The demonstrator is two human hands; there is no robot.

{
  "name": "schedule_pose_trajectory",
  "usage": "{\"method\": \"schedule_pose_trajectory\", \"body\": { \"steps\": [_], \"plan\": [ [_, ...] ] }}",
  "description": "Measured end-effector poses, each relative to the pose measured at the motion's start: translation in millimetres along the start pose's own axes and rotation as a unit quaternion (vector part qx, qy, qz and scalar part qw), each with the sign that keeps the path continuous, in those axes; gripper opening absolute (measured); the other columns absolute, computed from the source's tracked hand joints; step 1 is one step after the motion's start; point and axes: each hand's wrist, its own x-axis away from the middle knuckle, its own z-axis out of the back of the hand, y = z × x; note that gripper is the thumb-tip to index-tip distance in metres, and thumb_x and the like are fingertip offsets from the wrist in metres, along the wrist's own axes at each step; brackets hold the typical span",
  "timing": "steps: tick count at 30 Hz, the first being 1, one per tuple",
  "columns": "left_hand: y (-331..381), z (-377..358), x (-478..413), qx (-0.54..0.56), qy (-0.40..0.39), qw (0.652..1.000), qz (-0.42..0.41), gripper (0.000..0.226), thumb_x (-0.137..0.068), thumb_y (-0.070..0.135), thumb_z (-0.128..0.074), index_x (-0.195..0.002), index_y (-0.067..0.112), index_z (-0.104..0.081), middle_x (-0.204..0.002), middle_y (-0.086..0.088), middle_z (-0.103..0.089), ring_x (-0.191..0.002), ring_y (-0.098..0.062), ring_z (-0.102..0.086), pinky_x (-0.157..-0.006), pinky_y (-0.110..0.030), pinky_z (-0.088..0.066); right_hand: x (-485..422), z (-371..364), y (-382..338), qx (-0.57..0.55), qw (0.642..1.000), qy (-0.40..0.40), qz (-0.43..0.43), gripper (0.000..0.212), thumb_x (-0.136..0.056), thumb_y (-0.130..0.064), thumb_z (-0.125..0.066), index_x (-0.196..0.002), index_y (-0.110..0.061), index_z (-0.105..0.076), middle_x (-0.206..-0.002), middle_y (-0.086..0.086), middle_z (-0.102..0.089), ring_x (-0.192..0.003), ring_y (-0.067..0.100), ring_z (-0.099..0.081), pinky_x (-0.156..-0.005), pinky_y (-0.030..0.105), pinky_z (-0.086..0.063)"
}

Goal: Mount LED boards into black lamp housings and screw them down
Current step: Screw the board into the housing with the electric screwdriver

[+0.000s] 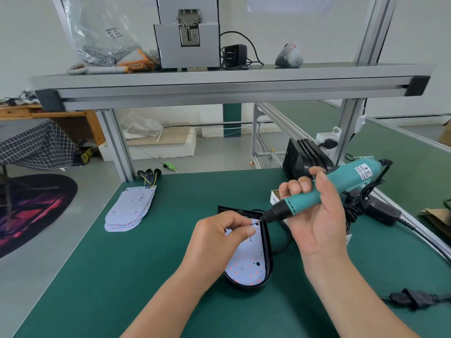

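Observation:
A black lamp housing (268, 259) lies on the green mat with a white LED board (246, 267) seated inside it. My right hand (314, 215) grips a teal electric screwdriver (324, 191), tilted so its bit points down-left at the board's upper end. My left hand (219, 240) hovers over the housing's upper left, thumb and fingers pinched close to the bit tip; anything pinched between them is too small to make out. A stack of spare LED boards (129, 211) with wire leads lies at the left of the mat.
Several black housings (305, 157) lean at the back right beside a power strip. A small white box (274, 197) sits behind the screwdriver. Black cables and an adapter (380, 212) trail on the right. An aluminium shelf (219, 81) with a screw feeder machine spans overhead.

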Motion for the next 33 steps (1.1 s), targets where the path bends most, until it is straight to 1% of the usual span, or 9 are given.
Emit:
{"method": "schedule_pose_trajectory", "body": {
  "steps": [3, 9, 14, 18, 25, 27, 29, 31, 33],
  "plan": [
    [1.1, -0.4, 1.3, -0.01, 0.003, 1.0, 0.0, 0.009, -0.089, 0.041, -0.081, -0.089, 0.049, -0.077, -0.09, 0.023, -0.077, -0.079, 0.008, -0.064, -0.066, -0.005, -0.043, 0.3, -0.1, 0.5, 0.0, 1.0, 0.0, -0.001, 0.005, -0.102, -0.022, -0.062, -0.105, -0.019, -0.065, -0.078, -0.001, -0.05, -0.074, 0.017, -0.053, -0.095, 0.038, -0.052],
    [4.5, -0.7, 2.3, -0.023, 0.004, 1.0, 0.013, 0.013, -0.091, 0.039, -0.082, -0.089, 0.051, -0.077, -0.091, 0.025, -0.076, -0.078, 0.01, -0.064, -0.061, -0.007, -0.043, 1.5, 0.1, 1.1, 0.007, 1.0, 0.006, 0.003, 0.008, -0.1, -0.022, -0.065, -0.107, -0.018, -0.063, -0.078, -0.001, -0.049, -0.074, 0.017, -0.052, -0.098, 0.04, -0.051],
    [5.8, -3.5, 4.9, -0.037, 0.027, 0.999, 0.01, 0.015, -0.091, 0.037, -0.082, -0.088, 0.05, -0.075, -0.088, 0.026, -0.074, -0.066, 0.005, -0.059, -0.054, -0.013, -0.044, 3.8, -2.3, 6.0, 0.022, 1.0, -0.007, 0.01, 0.009, -0.102, -0.024, -0.065, -0.109, -0.019, -0.061, -0.08, -0.001, -0.05, -0.075, 0.017, -0.056, -0.096, 0.038, -0.052],
    [5.5, -5.8, 6.1, -0.056, 0.05, 0.997, 0.004, 0.017, -0.091, 0.035, -0.082, -0.09, 0.05, -0.074, -0.085, 0.029, -0.073, -0.068, 0.008, -0.059, -0.063, -0.021, -0.044, 5.8, -3.4, 10.0, 0.029, 0.999, -0.008, 0.011, 0.008, -0.103, -0.024, -0.064, -0.11, -0.02, -0.062, -0.082, -0.002, -0.051, -0.077, 0.017, -0.057, -0.097, 0.039, -0.05],
    [7.6, -8.9, 8.6, -0.069, 0.035, 0.997, -0.015, 0.019, -0.091, 0.039, -0.08, -0.099, 0.053, -0.072, -0.1, 0.03, -0.073, -0.1, 0.006, -0.063, -0.079, -0.021, -0.043, 5.8, -3.2, 10.1, 0.021, 1.0, 0.017, 0.011, 0.014, -0.101, -0.026, -0.064, -0.111, -0.017, -0.058, -0.081, 0.0, -0.05, -0.076, 0.017, -0.056, -0.099, 0.041, -0.049],
    [9.2, -9.2, 10.0, -0.079, 0.022, 0.996, -0.032, 0.026, -0.086, 0.044, -0.078, -0.108, 0.056, -0.069, -0.107, 0.032, -0.07, -0.11, 0.009, -0.06, -0.084, -0.018, -0.042, 6.1, -3.0, 10.9, 0.02, 1.0, 0.017, 0.006, 0.013, -0.102, -0.027, -0.064, -0.11, -0.017, -0.059, -0.081, 0.0, -0.049, -0.076, 0.018, -0.055, -0.099, 0.041, -0.049],
    [10.1, -7.2, 10.9, -0.118, 0.012, 0.991, -0.058, 0.047, -0.08, 0.05, -0.074, -0.124, 0.058, -0.061, -0.118, 0.036, -0.063, -0.121, 0.01, -0.054, -0.093, -0.01, -0.039, 5.7, -2.4, 11.2, 0.021, 1.0, 0.016, 0.005, 0.012, -0.102, -0.027, -0.063, -0.109, -0.018, -0.059, -0.081, 0.0, -0.049, -0.076, 0.018, -0.055, -0.099, 0.04, -0.049],
    [9.6, -4.5, 9.5, -0.168, 0.011, 0.982, -0.087, 0.065, -0.081, 0.048, -0.069, -0.143, 0.05, -0.051, -0.126, 0.035, -0.055, -0.13, 0.006, -0.045, -0.103, -0.009, -0.035, 4.6, -0.9, 10.2, 0.021, 1.0, 0.018, 0.008, 0.012, -0.103, -0.026, -0.063, -0.11, -0.017, -0.059, -0.081, 0.0, -0.048, -0.076, 0.018, -0.055, -0.099, 0.04, -0.05],
    [8.3, -0.1, 5.0, -0.201, 0.04, 0.977, -0.065, 0.078, -0.084, 0.044, -0.063, -0.157, 0.033, -0.04, -0.133, 0.026, -0.044, -0.133, -0.001, -0.035, -0.11, -0.021, -0.035, 2.8, 1.2, 8.1, 0.017, 0.999, 0.024, 0.012, 0.01, -0.104, -0.025, -0.063, -0.109, -0.017, -0.059, -0.081, -0.001, -0.048, -0.075, 0.018, -0.055, -0.098, 0.039, -0.051]
  ]
}}
